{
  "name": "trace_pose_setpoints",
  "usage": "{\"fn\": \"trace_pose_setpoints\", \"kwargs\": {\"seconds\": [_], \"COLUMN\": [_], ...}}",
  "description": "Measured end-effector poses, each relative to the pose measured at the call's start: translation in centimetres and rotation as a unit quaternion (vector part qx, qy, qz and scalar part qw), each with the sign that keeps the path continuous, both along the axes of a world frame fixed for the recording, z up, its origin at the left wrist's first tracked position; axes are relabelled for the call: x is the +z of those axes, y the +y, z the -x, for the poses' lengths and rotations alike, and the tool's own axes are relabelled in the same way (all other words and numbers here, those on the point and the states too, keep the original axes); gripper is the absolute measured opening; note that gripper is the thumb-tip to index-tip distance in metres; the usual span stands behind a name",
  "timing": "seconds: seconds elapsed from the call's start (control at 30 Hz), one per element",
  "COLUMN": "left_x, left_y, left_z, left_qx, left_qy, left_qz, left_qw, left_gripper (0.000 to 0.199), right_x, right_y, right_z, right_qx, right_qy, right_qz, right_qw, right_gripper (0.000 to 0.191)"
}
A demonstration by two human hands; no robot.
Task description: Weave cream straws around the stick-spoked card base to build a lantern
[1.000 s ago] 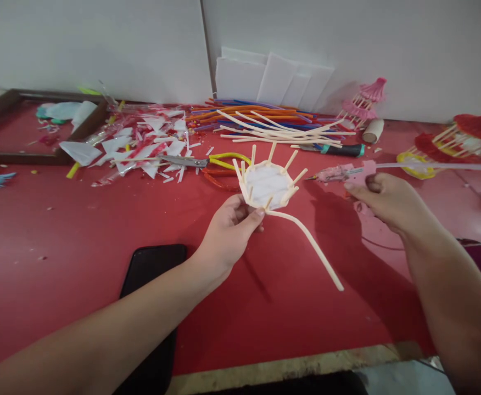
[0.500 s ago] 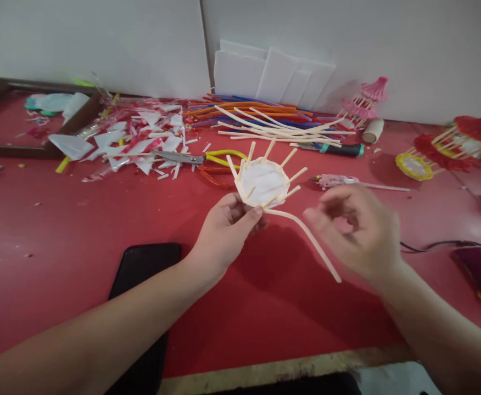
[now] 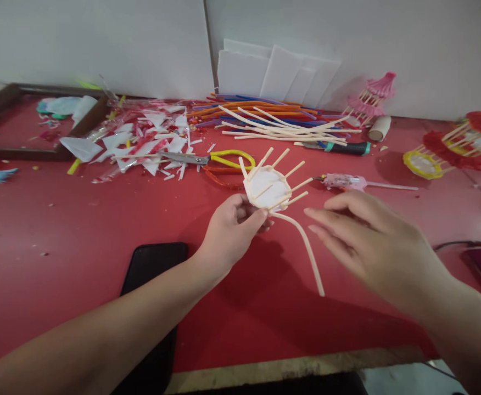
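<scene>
My left hand (image 3: 240, 225) pinches the near edge of a small round craft piece (image 3: 270, 185). It has a white disc with short cream stalks standing around its rim. From beneath my thumb a long cream pipe cleaner (image 3: 306, 241) bends down and to the right, its far end hanging free. My right hand (image 3: 372, 241) is held to the right of that strip with fingers apart, touching nothing. Part of the left fingers is hidden behind the disc.
Behind lie yellow-handled scissors (image 3: 228, 159), white and red scraps (image 3: 141, 142), cream pipe cleaners (image 3: 281, 127) and a cutter (image 3: 343, 147). A glue gun (image 3: 343, 181) lies to the right, near finished models (image 3: 450, 145). A black phone (image 3: 154, 263) is under my left forearm.
My right hand has opened its fingers and shifted slightly right. The craft piece has tilted, and the loose strip's end has swung down and left. The view has shifted slightly.
</scene>
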State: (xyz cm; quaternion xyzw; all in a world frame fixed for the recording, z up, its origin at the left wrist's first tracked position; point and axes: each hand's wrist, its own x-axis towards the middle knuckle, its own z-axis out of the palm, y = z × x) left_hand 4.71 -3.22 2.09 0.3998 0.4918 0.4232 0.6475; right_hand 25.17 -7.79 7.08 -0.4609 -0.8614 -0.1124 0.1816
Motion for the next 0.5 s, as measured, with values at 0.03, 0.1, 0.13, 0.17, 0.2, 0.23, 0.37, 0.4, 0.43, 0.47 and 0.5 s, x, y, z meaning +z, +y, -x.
{"fn": "trace_pose_setpoints", "kwargs": {"seconds": [0.03, 0.1, 0.13, 0.17, 0.2, 0.23, 0.37, 0.4, 0.43, 0.47, 0.5], "left_x": [-0.1, -0.2, -0.2, -0.3, -0.3, -0.3, -0.3, -0.3, -0.3, -0.3, -0.3], "left_y": [0.0, -0.1, -0.2, -0.2, -0.3, -0.4, -0.5, -0.6, -0.6, -0.7, -0.7], "left_z": [0.0, 0.1, 0.1, 0.1, 0.1, 0.2, 0.3, 0.3, 0.3, 0.3, 0.2], "left_qx": [-0.003, -0.007, -0.010, -0.014, -0.018, -0.022, -0.029, -0.034, -0.043, -0.053, -0.063], "left_qy": [-0.002, -0.004, -0.004, -0.001, 0.006, 0.014, 0.025, 0.024, 0.026, 0.029, 0.033], "left_qz": [-0.005, -0.014, -0.018, -0.023, -0.029, -0.034, -0.044, -0.043, -0.043, -0.042, -0.042], "left_qw": [1.000, 1.000, 1.000, 1.000, 0.999, 0.999, 0.998, 0.998, 0.998, 0.997, 0.997], "left_gripper": [0.018, 0.017, 0.017, 0.016, 0.015, 0.014, 0.013, 0.014, 0.014, 0.015, 0.015], "right_x": [0.2, 0.1, 0.0, -0.2, -0.4, -0.6, 0.1, 0.5, 1.0, 1.4, 1.8], "right_y": [-0.1, -0.2, -0.2, -0.3, -0.4, -0.5, -0.7, -0.7, -0.7, -0.5, -0.3], "right_z": [0.1, 0.4, 0.6, 0.9, 1.1, 1.3, 2.1, 2.3, 2.3, 2.3, 2.2], "right_qx": [-0.005, -0.026, -0.040, -0.053, -0.060, -0.060, -0.031, -0.038, -0.049, -0.061, -0.066], "right_qy": [-0.012, -0.030, -0.035, -0.039, -0.041, -0.044, -0.029, -0.016, -0.003, 0.009, 0.019], "right_qz": [0.001, 0.013, 0.025, 0.038, 0.050, 0.058, 0.090, 0.112, 0.139, 0.164, 0.182], "right_qw": [1.000, 0.999, 0.998, 0.997, 0.996, 0.996, 0.995, 0.993, 0.989, 0.985, 0.981], "right_gripper": [0.018, 0.025, 0.028, 0.028, 0.026, 0.021, 0.022, 0.022, 0.021, 0.020, 0.019]}}
